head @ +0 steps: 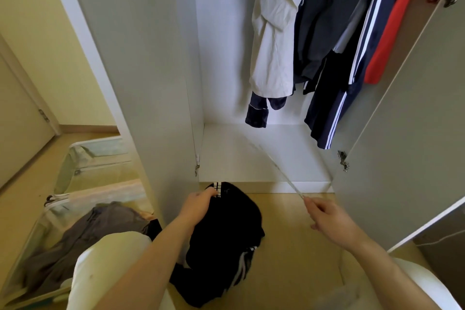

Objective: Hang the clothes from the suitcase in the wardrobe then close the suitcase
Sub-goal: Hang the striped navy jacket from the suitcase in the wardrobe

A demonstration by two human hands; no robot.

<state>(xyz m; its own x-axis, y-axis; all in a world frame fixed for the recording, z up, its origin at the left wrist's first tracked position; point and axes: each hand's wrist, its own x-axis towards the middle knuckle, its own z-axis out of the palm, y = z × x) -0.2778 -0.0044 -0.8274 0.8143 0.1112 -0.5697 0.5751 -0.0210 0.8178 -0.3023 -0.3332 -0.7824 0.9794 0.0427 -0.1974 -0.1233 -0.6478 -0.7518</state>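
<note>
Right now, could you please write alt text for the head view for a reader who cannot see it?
A person's left hand grips a black garment while the right hand holds a thin clear hanger before an open white wardrobe. White, navy and red clothes hang inside; an open suitcase with grey clothing lies left.

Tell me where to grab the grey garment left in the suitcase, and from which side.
Probably pinch the grey garment at its raised folds near the middle, coming from above: it lies crumpled flat in the open suitcase, whose walls block a low sideways approach.
</note>
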